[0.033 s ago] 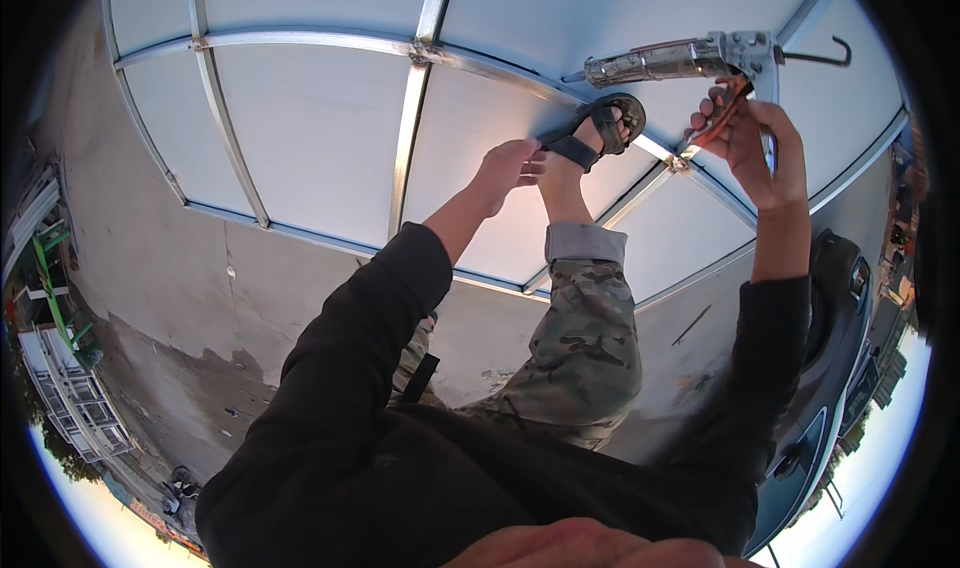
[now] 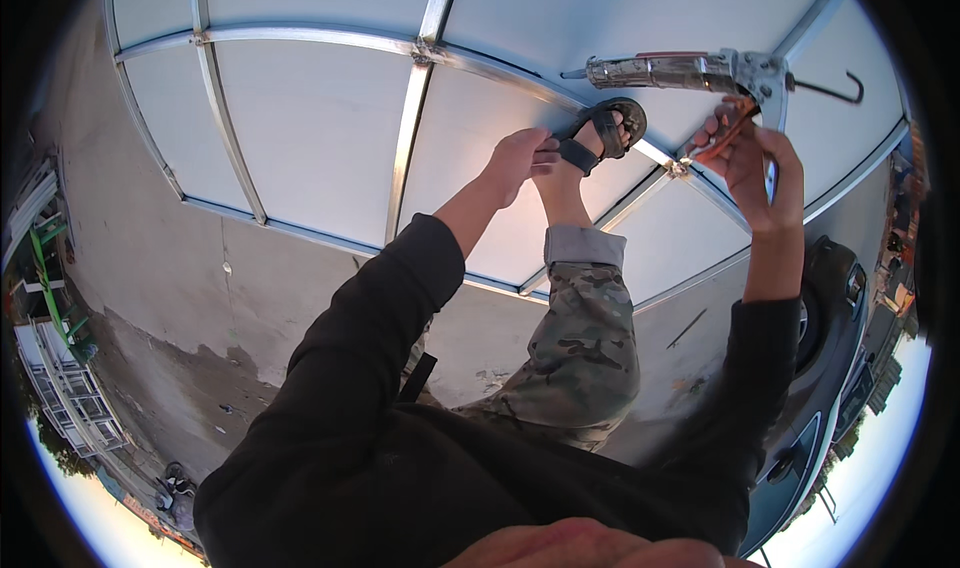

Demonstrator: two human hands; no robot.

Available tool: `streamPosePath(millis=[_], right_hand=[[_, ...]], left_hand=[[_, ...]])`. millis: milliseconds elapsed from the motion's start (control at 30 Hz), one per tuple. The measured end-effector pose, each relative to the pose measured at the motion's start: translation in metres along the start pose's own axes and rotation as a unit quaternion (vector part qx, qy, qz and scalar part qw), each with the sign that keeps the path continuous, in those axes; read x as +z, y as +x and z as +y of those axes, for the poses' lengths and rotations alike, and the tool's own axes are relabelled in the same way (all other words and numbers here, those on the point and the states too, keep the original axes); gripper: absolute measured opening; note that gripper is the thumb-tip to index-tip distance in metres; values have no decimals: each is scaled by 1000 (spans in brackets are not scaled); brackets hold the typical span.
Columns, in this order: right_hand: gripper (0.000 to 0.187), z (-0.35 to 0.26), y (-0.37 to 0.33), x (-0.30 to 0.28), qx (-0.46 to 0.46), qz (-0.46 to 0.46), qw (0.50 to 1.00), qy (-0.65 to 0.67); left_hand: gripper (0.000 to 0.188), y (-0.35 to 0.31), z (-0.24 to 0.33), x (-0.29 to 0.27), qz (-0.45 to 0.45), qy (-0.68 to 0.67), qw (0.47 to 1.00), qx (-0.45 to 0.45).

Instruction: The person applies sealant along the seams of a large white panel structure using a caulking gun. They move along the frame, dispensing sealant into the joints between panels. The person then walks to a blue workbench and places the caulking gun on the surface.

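My right hand [image 2: 750,168] is wrapped round the reddish trigger handle of a caulking gun [image 2: 690,71], at the upper right. The gun's worn silver barrel lies roughly level, its thin nozzle pointing left and its hooked rod sticking out to the right. Below the gun, white panels [image 2: 310,118] in a silver metal frame [image 2: 410,138] spread out. My left hand [image 2: 517,165] is beside my sandalled foot [image 2: 600,138], fingers stretched toward the ankle strap, with nothing visible in them. That foot rests on the panels, under the gun's barrel.
Concrete ground [image 2: 160,268] with a damp dark patch borders the near side of the frame. A dark car [image 2: 820,348] stands at the right. Stacked white frames [image 2: 70,393] and a green metal piece [image 2: 48,278] are at the far left.
The caulking gun has shifted slightly right and down in my right hand. My left hand has moved a little to the right and up, closer to the sandal.
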State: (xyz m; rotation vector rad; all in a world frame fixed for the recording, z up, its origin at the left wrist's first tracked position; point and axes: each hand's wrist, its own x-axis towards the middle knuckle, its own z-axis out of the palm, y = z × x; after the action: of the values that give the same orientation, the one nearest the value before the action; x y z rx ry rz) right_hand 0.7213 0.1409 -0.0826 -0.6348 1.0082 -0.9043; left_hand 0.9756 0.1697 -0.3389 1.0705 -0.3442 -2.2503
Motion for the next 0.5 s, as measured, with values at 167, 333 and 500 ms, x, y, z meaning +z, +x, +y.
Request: streamPosePath(millis=[167,333,500], right_hand=[[67,60,-65,10,-62,-29,988,139],[69,113,-104,7,-82,14,959,272],[71,135,-115,-5,-80,41,962,259]], left_hand=[[51,22,46,55,-68,-329,937,91],[41,9,50,61,-77,-349,924,133],[33,7,46,60,-60,-342,928,131]])
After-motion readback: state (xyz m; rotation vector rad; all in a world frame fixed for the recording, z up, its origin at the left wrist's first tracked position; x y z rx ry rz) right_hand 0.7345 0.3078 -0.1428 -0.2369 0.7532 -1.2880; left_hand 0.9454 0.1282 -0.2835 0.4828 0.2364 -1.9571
